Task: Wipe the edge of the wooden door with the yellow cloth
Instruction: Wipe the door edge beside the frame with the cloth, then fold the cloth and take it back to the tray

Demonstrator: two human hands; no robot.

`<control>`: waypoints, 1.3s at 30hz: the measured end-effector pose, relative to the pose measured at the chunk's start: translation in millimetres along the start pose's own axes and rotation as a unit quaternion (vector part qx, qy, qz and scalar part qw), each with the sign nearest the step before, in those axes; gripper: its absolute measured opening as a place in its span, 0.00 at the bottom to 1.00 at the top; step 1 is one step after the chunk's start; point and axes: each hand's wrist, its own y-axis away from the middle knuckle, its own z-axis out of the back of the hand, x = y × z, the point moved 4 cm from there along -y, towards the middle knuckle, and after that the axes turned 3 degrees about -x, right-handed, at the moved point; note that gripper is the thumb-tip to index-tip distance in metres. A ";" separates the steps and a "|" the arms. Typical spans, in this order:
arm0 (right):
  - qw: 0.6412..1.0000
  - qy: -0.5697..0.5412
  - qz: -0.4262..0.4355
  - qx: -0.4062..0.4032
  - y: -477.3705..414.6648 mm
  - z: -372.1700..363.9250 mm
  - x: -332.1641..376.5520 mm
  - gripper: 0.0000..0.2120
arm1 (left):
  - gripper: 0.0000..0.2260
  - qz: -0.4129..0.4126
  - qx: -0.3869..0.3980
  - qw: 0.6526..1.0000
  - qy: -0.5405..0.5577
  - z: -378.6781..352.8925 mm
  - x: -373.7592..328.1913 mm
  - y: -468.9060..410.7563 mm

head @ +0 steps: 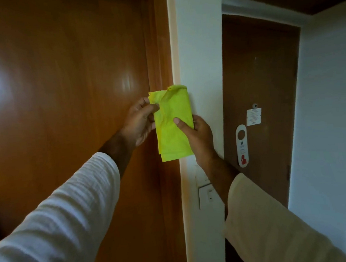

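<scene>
A folded yellow cloth (173,126) is held up in front of the right edge of a glossy wooden door (67,97). My left hand (139,123) pinches the cloth's upper left corner. My right hand (199,137) grips its right side, thumb pressed on the front. The door's edge and frame (158,50) run vertically just behind the cloth. Whether the cloth touches the wood cannot be told.
A white wall section (199,47) stands right of the door frame, with a light switch (206,196) low on it. Further right is a darker door (263,83) bearing a hanging tag (242,146) and a small notice (253,116).
</scene>
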 end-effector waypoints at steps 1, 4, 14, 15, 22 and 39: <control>1.000 0.004 -0.007 0.006 1.4 6.1 -0.1 0.18 | 0.10 0.006 -0.003 1.000 -0.002 -5.7 2.6 0.2; 0.999 0.016 -0.036 -0.003 5.3 35.9 -3.2 0.18 | 0.08 0.039 0.012 0.999 0.000 -35.7 16.4 6.0; 0.983 0.036 -0.167 0.061 26.2 172.2 -64.7 0.24 | 0.20 0.048 0.028 0.985 -0.166 -145.0 97.8 17.9; 0.975 0.029 -0.196 0.097 32.7 184.0 -74.5 0.25 | 0.18 0.051 0.025 0.984 -0.166 -151.9 107.4 17.1; 0.933 -0.011 -0.360 0.020 114.6 328.6 -155.3 0.15 | 0.12 0.176 0.055 0.969 -0.164 -222.4 243.1 54.9; 0.743 0.059 -0.632 -0.212 488.9 540.0 -444.4 0.15 | 0.24 0.480 0.270 0.776 -0.306 -288.0 679.3 368.6</control>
